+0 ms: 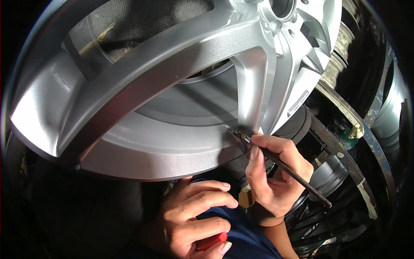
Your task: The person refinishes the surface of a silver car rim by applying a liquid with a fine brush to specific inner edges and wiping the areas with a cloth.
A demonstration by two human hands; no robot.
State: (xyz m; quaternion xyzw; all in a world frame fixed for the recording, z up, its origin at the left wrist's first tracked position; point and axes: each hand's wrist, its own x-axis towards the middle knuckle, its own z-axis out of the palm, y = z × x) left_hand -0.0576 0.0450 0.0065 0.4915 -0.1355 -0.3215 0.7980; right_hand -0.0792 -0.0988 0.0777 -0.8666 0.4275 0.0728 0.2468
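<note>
A silver alloy wheel (172,157) with curved spokes fills much of the head view. My right hand (276,181), at the lower right of the wheel, pinches a slim dark paintbrush (302,179) near its metal ferrule; the brush tip is at the inner rim, beside a spoke. My left hand (189,216) is below the rim, one fingertip up at its lower edge, with curled fingers round a small red object (211,239) that is partly hidden in the palm.
Metal rack bars (362,142) with scuffed paint and peeling tape run down the right side. More wheels or rims (327,177) lie among them. Dark blue clothing (246,237) shows below my hands. The lower left is in deep shadow.
</note>
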